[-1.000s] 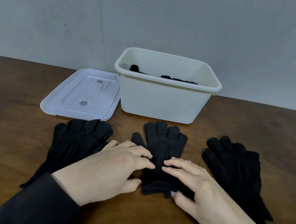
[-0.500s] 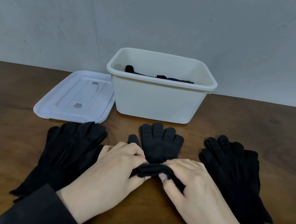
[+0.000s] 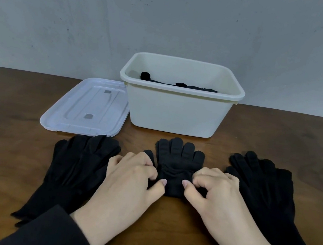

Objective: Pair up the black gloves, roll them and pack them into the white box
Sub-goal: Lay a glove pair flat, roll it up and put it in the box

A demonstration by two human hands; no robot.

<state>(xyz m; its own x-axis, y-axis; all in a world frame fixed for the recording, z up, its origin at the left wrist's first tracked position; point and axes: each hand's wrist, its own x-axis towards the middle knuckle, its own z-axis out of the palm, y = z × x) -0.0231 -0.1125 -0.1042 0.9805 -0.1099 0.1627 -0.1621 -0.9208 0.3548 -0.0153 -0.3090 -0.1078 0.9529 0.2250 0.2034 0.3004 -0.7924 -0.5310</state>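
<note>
Fingers (image 3: 152, 176) on box-pointing glove pair (image 3: 178, 160)

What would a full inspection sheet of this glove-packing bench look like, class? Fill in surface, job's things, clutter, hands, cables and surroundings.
Surface: brown wooden table, bare wood between the items.
Job's things: white box open, dark fabric inside; middle glove pair partly rolled from the cuff; left glove pile and right glove pile lie flat.
Clutter: clear lid lies left of the box.
Hands: left hand and right hand pinch the roll at its two ends.
Cables: nothing seen.
Surroundings: plain grey wall behind the table.
</note>
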